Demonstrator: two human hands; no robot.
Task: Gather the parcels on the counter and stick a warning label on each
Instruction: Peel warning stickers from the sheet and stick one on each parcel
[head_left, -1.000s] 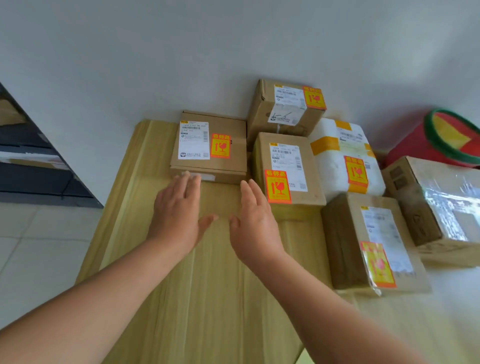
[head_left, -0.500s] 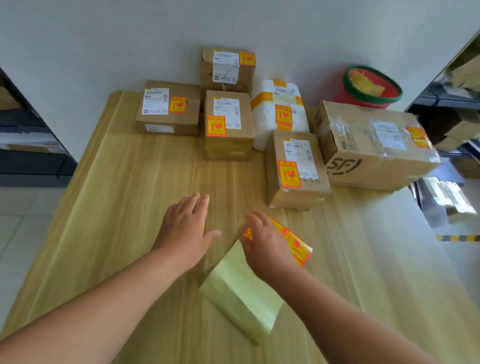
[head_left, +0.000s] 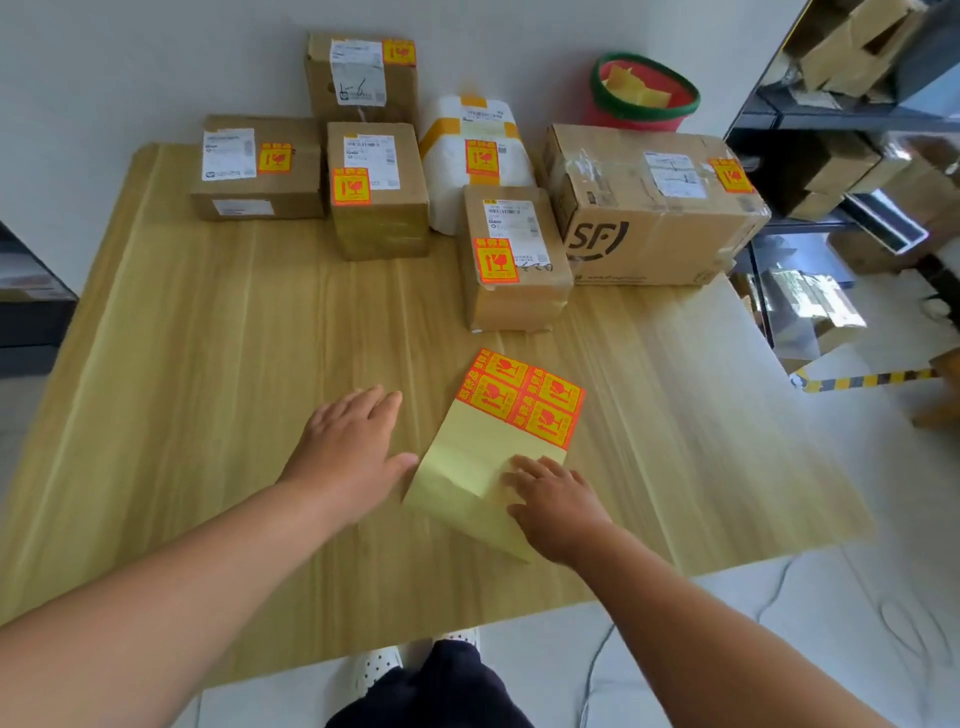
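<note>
Right hand (head_left: 558, 506) on label sheet (head_left: 470, 457); parcels (head_left: 511, 291) (all labelled) beyond; bin (head_left: 644, 101) behind.

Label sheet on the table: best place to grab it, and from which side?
Probably pinch the bare backing end of the label sheet, coming from the near edge by the right hand. It lies flat, so slide a thumb under that edge; the four stickers fill the far end and are best left untouched.

Labelled parcels (head_left: 376, 187) clustered; sheet (head_left: 485, 447) apparently flat.
</note>
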